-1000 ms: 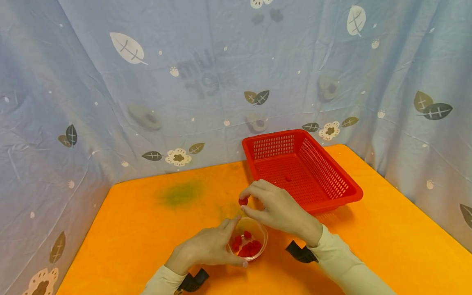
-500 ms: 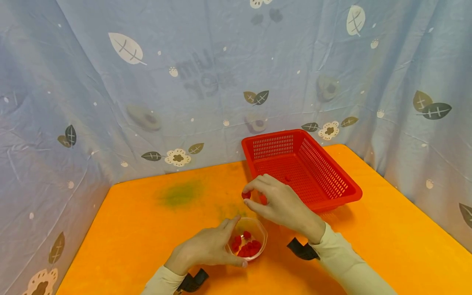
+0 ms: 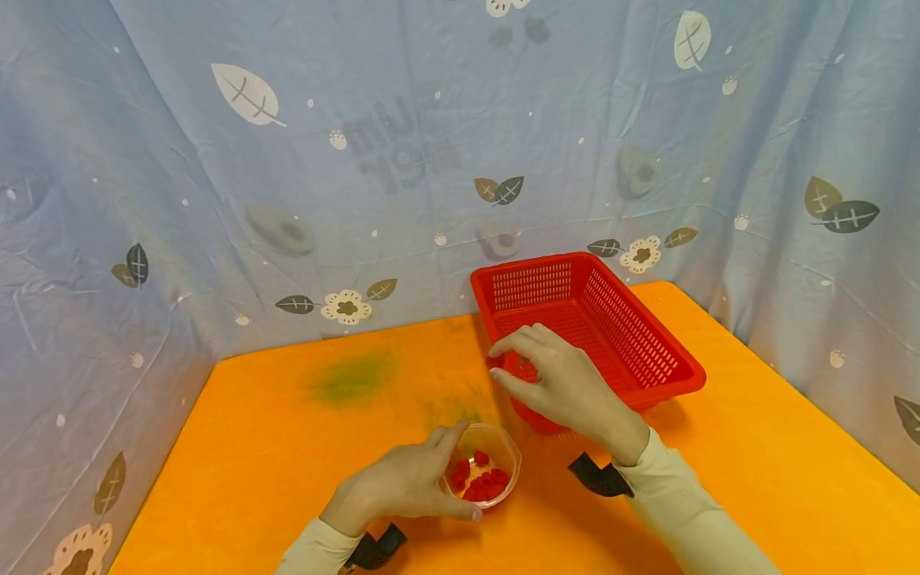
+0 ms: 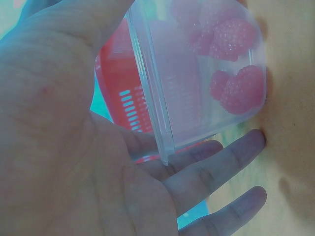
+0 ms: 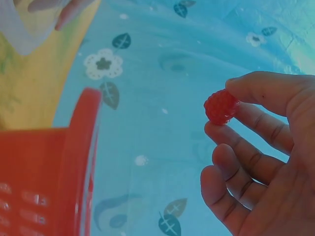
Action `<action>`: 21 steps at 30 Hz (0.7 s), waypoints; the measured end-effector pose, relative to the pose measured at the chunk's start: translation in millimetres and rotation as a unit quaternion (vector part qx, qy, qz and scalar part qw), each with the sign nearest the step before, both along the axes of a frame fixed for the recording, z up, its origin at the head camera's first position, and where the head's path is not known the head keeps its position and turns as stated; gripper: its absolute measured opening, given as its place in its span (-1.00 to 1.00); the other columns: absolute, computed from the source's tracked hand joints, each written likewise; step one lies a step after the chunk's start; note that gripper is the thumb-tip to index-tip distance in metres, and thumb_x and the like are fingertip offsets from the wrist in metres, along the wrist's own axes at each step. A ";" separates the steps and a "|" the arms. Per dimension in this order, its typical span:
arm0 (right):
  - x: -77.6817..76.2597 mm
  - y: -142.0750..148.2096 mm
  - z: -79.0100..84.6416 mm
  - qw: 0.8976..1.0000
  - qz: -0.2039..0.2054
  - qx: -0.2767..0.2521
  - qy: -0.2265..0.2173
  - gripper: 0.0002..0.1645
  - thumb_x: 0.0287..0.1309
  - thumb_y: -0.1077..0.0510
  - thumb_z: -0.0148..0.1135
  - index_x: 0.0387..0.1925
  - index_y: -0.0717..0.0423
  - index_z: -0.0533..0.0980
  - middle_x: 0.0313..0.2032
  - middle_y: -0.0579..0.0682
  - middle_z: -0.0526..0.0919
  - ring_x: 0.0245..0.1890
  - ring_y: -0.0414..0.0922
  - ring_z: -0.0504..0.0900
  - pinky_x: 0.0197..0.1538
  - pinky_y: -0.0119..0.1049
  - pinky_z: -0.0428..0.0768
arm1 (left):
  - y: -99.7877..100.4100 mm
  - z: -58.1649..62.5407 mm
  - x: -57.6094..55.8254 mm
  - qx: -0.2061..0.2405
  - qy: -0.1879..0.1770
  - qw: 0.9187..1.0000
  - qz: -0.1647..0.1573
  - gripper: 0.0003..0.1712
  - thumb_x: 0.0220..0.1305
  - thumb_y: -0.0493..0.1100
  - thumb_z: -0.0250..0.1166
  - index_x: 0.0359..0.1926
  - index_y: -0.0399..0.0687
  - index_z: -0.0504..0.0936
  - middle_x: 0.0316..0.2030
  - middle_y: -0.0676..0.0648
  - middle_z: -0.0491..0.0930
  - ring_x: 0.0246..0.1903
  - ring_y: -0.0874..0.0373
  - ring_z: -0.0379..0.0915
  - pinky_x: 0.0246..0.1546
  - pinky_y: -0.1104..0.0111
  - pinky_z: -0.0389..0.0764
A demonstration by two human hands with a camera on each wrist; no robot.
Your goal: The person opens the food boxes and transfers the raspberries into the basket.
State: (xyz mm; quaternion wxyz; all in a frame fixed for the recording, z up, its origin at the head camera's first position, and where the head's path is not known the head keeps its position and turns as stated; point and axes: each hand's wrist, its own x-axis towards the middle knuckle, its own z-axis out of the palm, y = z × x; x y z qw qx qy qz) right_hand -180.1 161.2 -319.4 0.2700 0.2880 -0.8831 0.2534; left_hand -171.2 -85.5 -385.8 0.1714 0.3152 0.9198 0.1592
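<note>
Between the thumb and fingertips of my right hand [image 3: 562, 382] is a red raspberry [image 5: 221, 106], pinched in the air by the near left side of the red basket [image 3: 668, 385]. My left hand [image 3: 410, 479] holds the left side of a clear plastic container [image 3: 519, 463] on the table, its thumb and fingers spread around the wall. Inside the container lie several raspberries [image 3: 489, 484], pink through the plastic in the left wrist view. In the head view, the right hand hides part of the basket's inside.
The orange table [image 3: 287, 447] has a green stain [image 3: 355, 377] left of the basket. Blue patterned curtains [image 3: 402, 200] close off the back and both sides. Each wrist bears a black strap [image 3: 600, 477].
My right hand has moved up and to the right with the raspberry, from above the container toward the basket. The left hand and the container have stayed in place.
</note>
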 end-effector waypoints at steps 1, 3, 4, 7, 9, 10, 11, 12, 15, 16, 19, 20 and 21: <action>-0.7 1.1 0.4 1.000 -0.003 -0.002 0.002 -0.76 0.15 0.06 0.49 -0.14 -0.10 0.64 -0.20 -0.21 0.66 -0.25 -0.23 0.49 -0.25 -0.35 0.58 | 0.0 -0.1 0.1 0.000 0.002 1.000 -0.001 0.38 0.00 0.60 0.33 0.63 0.07 -0.06 0.41 -0.09 0.34 -0.11 0.13 0.65 0.00 0.15 0.65; -2.3 3.5 0.8 1.000 -0.009 -0.005 0.006 -0.76 0.15 0.06 0.49 -0.15 -0.09 0.65 -0.22 -0.20 0.66 -0.27 -0.23 0.48 -0.26 -0.36 0.57 | -0.1 -0.5 0.4 0.001 0.006 1.000 -0.003 0.37 0.00 0.59 0.34 0.63 0.06 -0.05 0.41 -0.10 0.34 -0.10 0.11 0.66 0.01 0.14 0.65; -3.2 4.6 1.2 1.000 -0.013 -0.006 0.007 -0.76 0.15 0.06 0.49 -0.15 -0.09 0.65 -0.23 -0.20 0.66 -0.28 -0.23 0.47 -0.27 -0.36 0.55 | -0.2 -0.8 0.3 0.001 0.007 1.000 -0.003 0.37 0.00 0.59 0.34 0.62 0.06 -0.05 0.41 -0.10 0.34 -0.10 0.11 0.66 0.00 0.14 0.65; -6.0 8.3 2.1 1.000 -0.020 -0.010 0.004 -0.78 0.16 0.06 0.48 -0.15 -0.08 0.65 -0.23 -0.18 0.67 -0.28 -0.21 0.47 -0.27 -0.36 0.54 | -0.3 -1.0 0.5 0.002 0.010 1.000 -0.005 0.37 0.00 0.58 0.35 0.62 0.05 -0.05 0.40 -0.10 0.36 -0.10 0.11 0.66 0.00 0.14 0.65; -7.3 11.1 3.6 1.000 -0.027 -0.012 -0.004 -0.78 0.17 0.05 0.47 -0.15 -0.09 0.65 -0.22 -0.18 0.67 -0.26 -0.21 0.47 -0.25 -0.34 0.55 | -0.3 -1.1 0.6 0.002 0.009 1.000 -0.005 0.37 0.00 0.59 0.34 0.62 0.05 -0.05 0.41 -0.11 0.35 -0.09 0.10 0.66 0.00 0.14 0.65; -8.0 12.6 4.3 0.999 -0.031 -0.013 -0.009 -0.79 0.18 0.04 0.46 -0.15 -0.10 0.64 -0.21 -0.17 0.68 -0.25 -0.21 0.48 -0.24 -0.33 0.56 | -0.3 -1.2 0.6 0.002 0.008 1.000 -0.004 0.38 0.00 0.59 0.34 0.62 0.05 -0.05 0.41 -0.11 0.34 -0.09 0.10 0.66 0.01 0.13 0.65; -8.6 14.3 4.8 0.999 -0.034 -0.014 -0.015 -0.79 0.19 0.04 0.46 -0.15 -0.10 0.64 -0.20 -0.16 0.68 -0.24 -0.20 0.48 -0.22 -0.31 0.56 | -0.3 -1.3 0.6 0.001 0.008 1.000 -0.004 0.38 0.00 0.59 0.34 0.62 0.05 -0.05 0.42 -0.12 0.34 -0.08 0.10 0.66 0.01 0.13 0.65; -9.1 16.1 5.4 0.999 -0.038 -0.015 -0.021 -0.80 0.19 0.04 0.45 -0.15 -0.10 0.64 -0.20 -0.16 0.68 -0.23 -0.20 0.49 -0.21 -0.30 0.56 | -0.3 -1.3 0.6 0.000 0.006 1.000 -0.004 0.38 0.00 0.60 0.34 0.63 0.06 -0.06 0.43 -0.12 0.33 -0.08 0.09 0.66 0.01 0.13 0.65; -10.4 21.2 7.6 0.998 -0.050 -0.018 -0.038 -0.81 0.21 0.03 0.44 -0.16 -0.10 0.63 -0.18 -0.15 0.68 -0.21 -0.19 0.49 -0.18 -0.26 0.55 | -0.1 -1.8 0.3 0.000 0.006 1.000 -0.003 0.39 -0.01 0.61 0.33 0.63 0.07 -0.06 0.43 -0.12 0.32 -0.08 0.10 0.66 0.01 0.13 0.65; -10.7 22.9 8.1 0.998 -0.052 -0.019 -0.043 -0.81 0.21 0.02 0.44 -0.16 -0.09 0.63 -0.18 -0.14 0.68 -0.20 -0.19 0.49 -0.18 -0.26 0.55 | -0.2 -1.8 0.2 0.000 0.007 1.000 -0.004 0.39 -0.01 0.61 0.32 0.63 0.07 -0.06 0.42 -0.11 0.33 -0.09 0.11 0.66 0.01 0.14 0.65; -11.9 27.0 10.0 0.997 -0.056 -0.020 -0.055 -0.81 0.22 0.02 0.43 -0.17 -0.07 0.63 -0.21 -0.13 0.66 -0.21 -0.19 0.48 -0.19 -0.26 0.53 | 0.0 -1.6 0.4 0.000 0.007 1.000 -0.003 0.39 -0.02 0.62 0.32 0.63 0.08 -0.06 0.42 -0.09 0.33 -0.09 0.13 0.66 0.01 0.15 0.65; -12.2 28.1 10.4 0.996 -0.057 -0.021 -0.058 -0.80 0.22 0.02 0.43 -0.16 -0.06 0.63 -0.22 -0.13 0.65 -0.21 -0.20 0.48 -0.20 -0.27 0.52 | 0.0 -1.5 0.5 0.000 0.007 1.000 -0.003 0.39 -0.02 0.62 0.32 0.63 0.07 -0.06 0.42 -0.08 0.33 -0.08 0.13 0.66 0.01 0.15 0.65; -12.6 29.1 10.7 0.996 -0.058 -0.022 -0.061 -0.80 0.22 0.02 0.43 -0.16 -0.04 0.63 -0.23 -0.12 0.64 -0.22 -0.20 0.47 -0.21 -0.28 0.52 | 0.0 -1.5 0.6 0.000 0.008 1.000 -0.004 0.39 -0.02 0.62 0.32 0.63 0.07 -0.06 0.41 -0.08 0.33 -0.08 0.13 0.66 0.02 0.15 0.65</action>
